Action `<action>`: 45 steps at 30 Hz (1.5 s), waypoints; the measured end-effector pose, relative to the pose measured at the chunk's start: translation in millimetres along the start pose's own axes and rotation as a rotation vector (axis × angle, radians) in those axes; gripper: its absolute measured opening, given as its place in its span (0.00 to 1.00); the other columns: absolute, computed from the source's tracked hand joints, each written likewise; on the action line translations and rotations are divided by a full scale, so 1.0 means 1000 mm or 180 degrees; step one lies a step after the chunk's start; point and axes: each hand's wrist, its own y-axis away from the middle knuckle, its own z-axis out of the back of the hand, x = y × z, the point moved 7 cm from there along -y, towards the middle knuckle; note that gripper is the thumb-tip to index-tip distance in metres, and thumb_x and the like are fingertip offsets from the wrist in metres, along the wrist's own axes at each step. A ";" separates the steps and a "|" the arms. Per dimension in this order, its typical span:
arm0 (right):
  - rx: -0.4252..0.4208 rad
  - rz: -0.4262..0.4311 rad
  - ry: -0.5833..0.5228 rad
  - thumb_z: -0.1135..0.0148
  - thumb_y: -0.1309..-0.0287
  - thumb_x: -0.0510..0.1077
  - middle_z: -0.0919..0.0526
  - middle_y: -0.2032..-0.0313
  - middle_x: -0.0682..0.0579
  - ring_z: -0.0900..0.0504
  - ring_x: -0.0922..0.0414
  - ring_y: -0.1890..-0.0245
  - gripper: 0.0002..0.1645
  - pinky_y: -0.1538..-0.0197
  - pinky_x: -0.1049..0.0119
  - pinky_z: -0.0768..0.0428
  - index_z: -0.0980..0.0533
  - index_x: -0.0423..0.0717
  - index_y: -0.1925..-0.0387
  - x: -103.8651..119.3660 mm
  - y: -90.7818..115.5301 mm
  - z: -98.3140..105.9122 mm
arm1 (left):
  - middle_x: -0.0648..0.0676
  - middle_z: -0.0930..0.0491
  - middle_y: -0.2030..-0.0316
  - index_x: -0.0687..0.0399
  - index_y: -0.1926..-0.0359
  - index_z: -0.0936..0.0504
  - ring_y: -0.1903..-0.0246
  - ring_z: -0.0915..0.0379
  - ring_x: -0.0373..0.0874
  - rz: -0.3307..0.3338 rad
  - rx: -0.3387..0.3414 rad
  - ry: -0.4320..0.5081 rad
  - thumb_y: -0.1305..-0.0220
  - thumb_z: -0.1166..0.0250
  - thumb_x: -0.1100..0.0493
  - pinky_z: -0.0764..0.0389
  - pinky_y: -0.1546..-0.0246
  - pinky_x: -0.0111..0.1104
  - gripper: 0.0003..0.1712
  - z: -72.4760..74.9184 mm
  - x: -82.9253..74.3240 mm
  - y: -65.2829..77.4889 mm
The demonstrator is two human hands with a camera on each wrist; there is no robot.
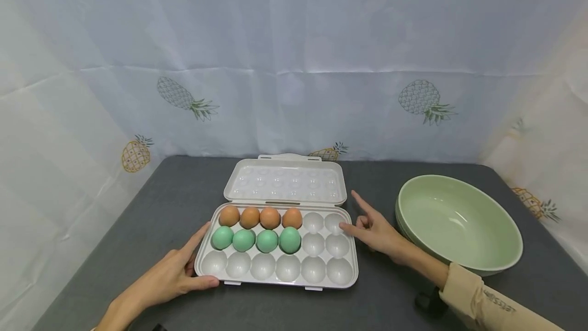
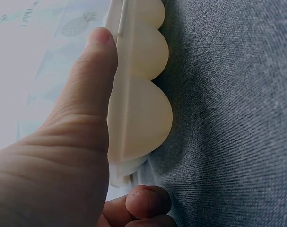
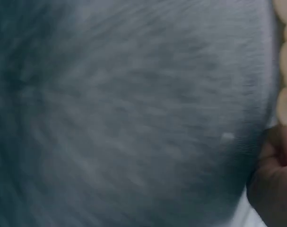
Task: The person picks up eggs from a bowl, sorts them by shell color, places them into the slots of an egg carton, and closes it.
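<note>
A white egg tray (image 1: 288, 268) with an open hinged lid (image 1: 285, 182) lies on the dark table. Several brown eggs (image 1: 270, 218) fill the left part of its back row. Several green eggs (image 1: 267, 241) sit in the middle row before them; the front row shows bare cups. My left hand (image 1: 172, 275) grips the tray's front left corner, its thumb (image 2: 89, 85) along the front edge in the left wrist view. At the tray's right edge is my right hand (image 1: 374, 229), index finger extended, thumb over the back right cups, other fingers curled.
Nested light-green bowls (image 1: 459, 223) stand on the table (image 1: 193, 183) to the right, close beside the right forearm. A pineapple-print curtain (image 1: 294, 106) hangs behind the table and along its sides. The right wrist view is blurred.
</note>
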 end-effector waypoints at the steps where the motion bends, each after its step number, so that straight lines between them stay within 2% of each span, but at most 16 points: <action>1: 0.0133 -0.0057 -0.0125 0.32 0.34 0.49 0.37 0.80 0.60 0.40 0.65 0.84 0.59 0.78 0.70 0.37 0.62 0.58 0.17 -0.004 0.000 -0.002 | 0.34 0.38 0.84 0.54 0.19 0.52 0.84 0.45 0.24 0.0001 0.0007 -0.0001 0.46 0.22 0.41 0.38 0.80 0.23 0.65 0.000 0.000 -0.001; 3: 0.0336 -0.0179 -0.0344 0.33 0.33 0.49 0.37 0.81 0.61 0.43 0.64 0.85 0.61 0.79 0.70 0.41 0.66 0.60 0.17 -0.010 -0.002 -0.004 | 0.34 0.38 0.83 0.55 0.19 0.52 0.84 0.45 0.24 -0.0002 0.0016 0.0000 0.46 0.22 0.41 0.38 0.80 0.22 0.65 -0.001 0.000 -0.002; 7: 0.0598 -0.0355 -0.0593 0.35 0.32 0.50 0.37 0.81 0.63 0.46 0.65 0.85 0.61 0.79 0.71 0.44 0.68 0.56 0.17 -0.015 -0.005 -0.005 | 0.33 0.38 0.83 0.57 0.19 0.52 0.84 0.45 0.24 -0.0087 0.0071 0.0041 0.45 0.22 0.42 0.37 0.80 0.23 0.64 0.001 0.001 -0.005; 11: 0.0757 -0.0396 -0.0646 0.36 0.31 0.50 0.37 0.80 0.64 0.44 0.66 0.85 0.60 0.80 0.73 0.42 0.68 0.52 0.17 -0.016 -0.007 -0.008 | 0.34 0.38 0.82 0.59 0.20 0.51 0.82 0.45 0.23 -0.0347 0.0255 0.0207 0.41 0.24 0.47 0.37 0.79 0.22 0.59 0.007 0.005 -0.011; 14: 0.0758 -0.0338 -0.0687 0.35 0.31 0.48 0.37 0.81 0.64 0.44 0.66 0.85 0.59 0.80 0.73 0.42 0.67 0.54 0.17 -0.017 -0.007 -0.009 | 0.35 0.37 0.79 0.60 0.21 0.50 0.81 0.44 0.22 -0.0561 0.0417 0.0410 0.37 0.26 0.53 0.37 0.79 0.22 0.55 0.015 0.012 -0.023; 16: 0.0760 -0.0274 -0.0744 0.36 0.30 0.47 0.37 0.81 0.64 0.44 0.66 0.85 0.58 0.79 0.73 0.43 0.67 0.56 0.17 -0.017 -0.006 -0.009 | 0.37 0.36 0.78 0.61 0.20 0.54 0.81 0.44 0.23 -0.0635 0.0591 0.0594 0.36 0.27 0.56 0.35 0.80 0.22 0.56 0.019 0.018 -0.035; 19: 0.0820 -0.0203 -0.0866 0.40 0.27 0.45 0.37 0.80 0.64 0.44 0.67 0.84 0.54 0.79 0.72 0.44 0.66 0.59 0.17 -0.019 -0.005 -0.011 | 0.41 0.34 0.76 0.60 0.18 0.65 0.79 0.41 0.25 -0.0595 0.1005 0.0948 0.35 0.28 0.60 0.33 0.79 0.26 0.61 0.022 0.030 -0.055; 21: 0.0885 -0.0202 -0.0924 0.43 0.25 0.47 0.37 0.79 0.64 0.44 0.67 0.84 0.52 0.78 0.73 0.43 0.66 0.61 0.17 -0.019 -0.004 -0.014 | 0.44 0.33 0.75 0.59 0.19 0.73 0.79 0.40 0.27 -0.0482 0.1348 0.1204 0.36 0.28 0.62 0.31 0.78 0.28 0.66 0.022 0.038 -0.065; 24: 0.0931 -0.0272 -0.0991 0.45 0.24 0.51 0.38 0.78 0.64 0.45 0.67 0.83 0.50 0.78 0.74 0.42 0.66 0.64 0.18 -0.019 -0.004 -0.016 | 0.45 0.31 0.74 0.59 0.21 0.80 0.78 0.38 0.29 -0.0310 0.1753 0.1460 0.37 0.28 0.65 0.29 0.76 0.29 0.71 0.022 0.047 -0.076; 28: 0.0934 -0.0323 -0.1038 0.45 0.24 0.52 0.39 0.77 0.63 0.45 0.68 0.84 0.51 0.79 0.75 0.43 0.67 0.65 0.18 -0.016 -0.005 -0.015 | 0.46 0.29 0.72 0.59 0.23 0.85 0.77 0.35 0.31 -0.0138 0.2032 0.1526 0.39 0.26 0.62 0.27 0.73 0.27 0.75 0.021 0.051 -0.089; 30: 0.0951 -0.0310 -0.1049 0.45 0.24 0.50 0.38 0.76 0.63 0.45 0.68 0.84 0.52 0.79 0.74 0.43 0.69 0.64 0.18 -0.015 -0.005 -0.014 | 0.47 0.28 0.71 0.57 0.23 0.86 0.76 0.34 0.32 -0.0056 0.2100 0.1546 0.40 0.25 0.60 0.26 0.71 0.28 0.77 0.019 0.051 -0.095; 34: 0.0999 -0.0265 -0.1057 0.45 0.25 0.46 0.36 0.74 0.62 0.45 0.67 0.84 0.54 0.79 0.74 0.42 0.72 0.64 0.18 -0.013 -0.005 -0.014 | 0.48 0.30 0.71 0.56 0.23 0.86 0.75 0.34 0.33 0.0028 0.2103 0.1543 0.43 0.22 0.58 0.26 0.69 0.27 0.80 0.018 0.050 -0.099; 40: 0.0960 -0.0252 -0.1065 0.45 0.25 0.45 0.35 0.74 0.62 0.45 0.67 0.83 0.54 0.79 0.74 0.41 0.73 0.66 0.19 -0.014 -0.006 -0.015 | 0.48 0.33 0.73 0.55 0.23 0.85 0.77 0.40 0.32 -0.0094 0.2008 0.1461 0.43 0.22 0.60 0.30 0.72 0.27 0.79 0.020 0.048 -0.099; 45: 0.0924 -0.0263 -0.1115 0.45 0.25 0.46 0.35 0.74 0.62 0.44 0.68 0.83 0.54 0.79 0.74 0.41 0.72 0.68 0.19 -0.014 -0.006 -0.015 | 0.48 0.33 0.73 0.53 0.23 0.85 0.77 0.41 0.32 -0.0149 0.1968 0.1538 0.41 0.24 0.62 0.31 0.73 0.27 0.78 0.019 0.050 -0.095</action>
